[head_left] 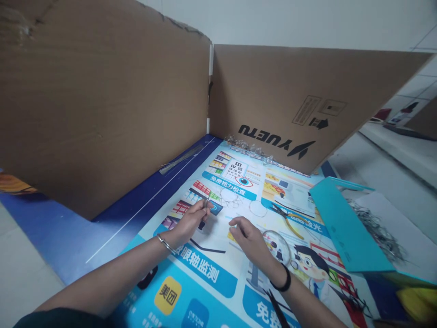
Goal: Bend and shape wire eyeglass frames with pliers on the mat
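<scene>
- So, the left hand (195, 221) has its thumb and fingers pinched together on a thin little piece of wire (208, 199), with the tip poking up past the fingertips. Too small to make out its exact shape.
- That wire is up over the printed sheet (223, 279), near the middle of it.
- Right hand (251, 239) is just off to the side, well apart from the left one, fingers loosely curled. Can't tell if there's anything tucked inside them.
- Some thin wire loops (229, 197) lie on the sheet beyond the hands, with a single ring (258, 216) just beside them.
- Pliers (285, 216) with yellow handles lie past the right hand, and a bigger wire coil (288, 246) sits right beside that forearm.
- Over on the right, a teal box (348, 228) has a messy tangle of wires (377, 230) in it.
- Clear crinkly bits (249, 148) run along the far edge of the sheet, and flat strips (180, 159) lie on the dark blue part.
- Two cardboard panels (273, 82) stand upright around the back and left, meeting at a corner.
</scene>
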The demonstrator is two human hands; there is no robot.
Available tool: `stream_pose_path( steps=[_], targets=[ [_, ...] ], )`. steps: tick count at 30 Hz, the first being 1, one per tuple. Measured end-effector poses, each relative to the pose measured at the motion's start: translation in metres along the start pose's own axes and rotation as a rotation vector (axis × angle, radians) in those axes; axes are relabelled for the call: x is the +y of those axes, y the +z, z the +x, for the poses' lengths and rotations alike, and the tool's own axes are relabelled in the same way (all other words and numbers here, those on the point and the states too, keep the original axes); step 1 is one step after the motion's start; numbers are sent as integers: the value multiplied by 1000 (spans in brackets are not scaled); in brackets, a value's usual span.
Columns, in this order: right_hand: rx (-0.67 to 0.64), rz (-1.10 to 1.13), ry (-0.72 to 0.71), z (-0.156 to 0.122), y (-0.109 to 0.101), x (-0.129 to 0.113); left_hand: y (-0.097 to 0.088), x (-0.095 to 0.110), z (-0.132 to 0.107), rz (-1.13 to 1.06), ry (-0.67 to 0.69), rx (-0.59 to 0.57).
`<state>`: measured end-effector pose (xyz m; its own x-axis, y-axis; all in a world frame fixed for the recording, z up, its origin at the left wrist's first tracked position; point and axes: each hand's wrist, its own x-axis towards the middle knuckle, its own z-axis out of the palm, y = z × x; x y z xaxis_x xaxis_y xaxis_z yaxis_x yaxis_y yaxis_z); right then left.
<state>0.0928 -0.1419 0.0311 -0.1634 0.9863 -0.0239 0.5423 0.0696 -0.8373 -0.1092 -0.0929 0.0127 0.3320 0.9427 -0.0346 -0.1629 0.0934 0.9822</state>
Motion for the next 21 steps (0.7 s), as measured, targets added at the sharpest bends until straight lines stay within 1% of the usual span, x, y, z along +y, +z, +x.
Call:
stream_pose_path(
  steps=[2, 6, 9, 11, 13, 14, 17, 19, 21],
  targets=[
    [-3, 48, -11, -2, 0, -1, 1, 2, -2, 48, 14, -5],
    [15, 143, -38, -6, 2, 1, 4, 8, -6, 248, 77, 1],
    [6, 171, -90, -6, 3, 3, 7, 13, -8, 369, 164, -52],
    [-11, 95, -167, -4, 2, 3, 8, 15, -8, 422, 186, -113],
    [-13, -61, -224, -2, 0, 2, 8, 16, -7, 457, 171, -182],
    [-8, -154, -228, -1, -1, 1, 7, 16, -6, 463, 158, -216],
    [-15, -372, -148, 0, -3, -1, 4, 15, -5, 448, 144, -280],
    [-32, -421, -96, 1, -3, -1, 2, 14, -4, 432, 148, -286],
    [-41, -412, -83, 1, -3, 1, 1, 14, -4, 428, 141, -285]
  ],
)
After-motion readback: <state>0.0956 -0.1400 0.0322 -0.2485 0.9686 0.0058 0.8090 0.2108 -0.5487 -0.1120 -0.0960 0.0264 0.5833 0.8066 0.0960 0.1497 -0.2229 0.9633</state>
